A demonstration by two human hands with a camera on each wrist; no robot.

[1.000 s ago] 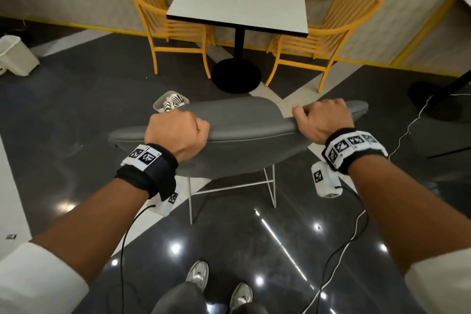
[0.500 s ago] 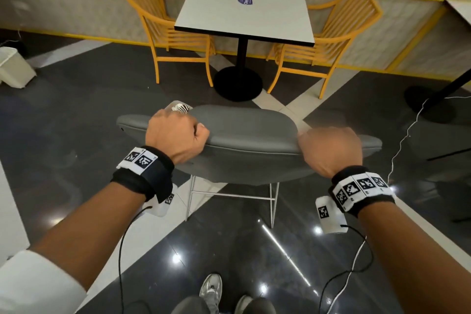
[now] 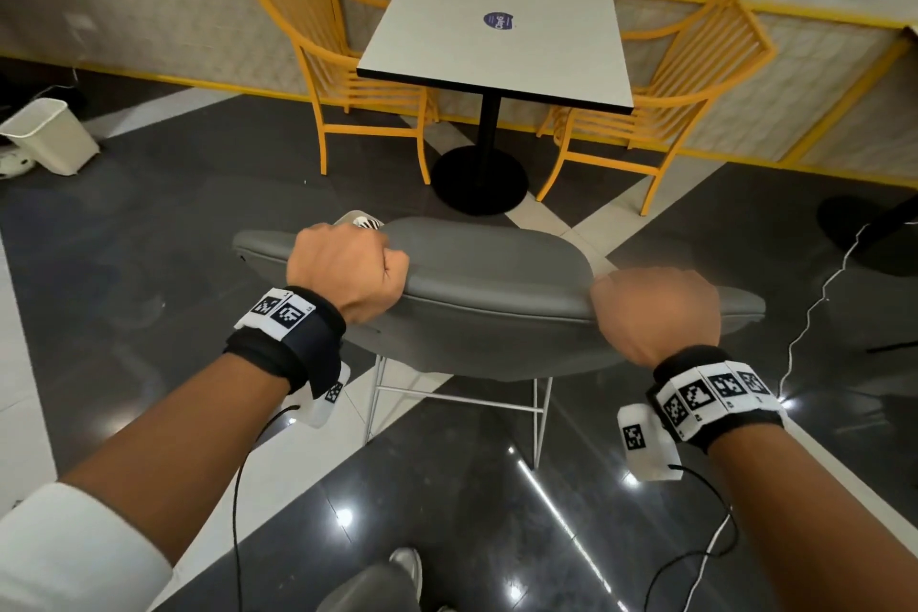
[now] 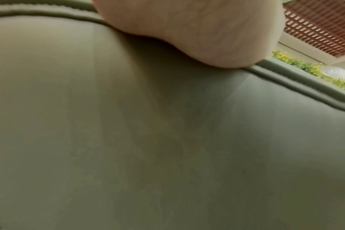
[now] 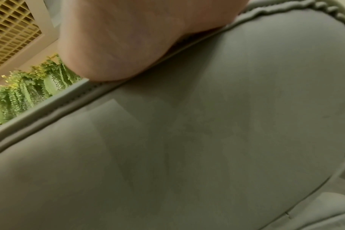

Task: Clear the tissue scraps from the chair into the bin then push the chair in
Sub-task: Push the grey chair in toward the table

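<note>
A grey padded chair (image 3: 492,273) stands in front of me, seen from behind, facing the white table (image 3: 497,30). My left hand (image 3: 347,271) grips the top rim of the backrest on its left side. My right hand (image 3: 655,313) grips the same rim on the right. In the left wrist view the heel of my left hand (image 4: 197,31) lies on the chair back (image 4: 148,140); the right wrist view shows my right hand (image 5: 128,38) on the chair back (image 5: 187,140) likewise. A white bin (image 3: 49,134) stands far left on the floor. The seat is hidden; I see no tissue scraps.
Two yellow chairs (image 3: 343,65) (image 3: 680,85) flank the table on its black pedestal base (image 3: 479,179). A striped object in a white holder (image 3: 365,220) peeks over the chair's left rim. Another black table base (image 3: 864,229) and a white cable (image 3: 814,308) lie to the right.
The grey chair, held in both hands, has travelled across the floor toward the table. My right hand has slid lower and nearer on the rim. The bin has come back into view at left.
</note>
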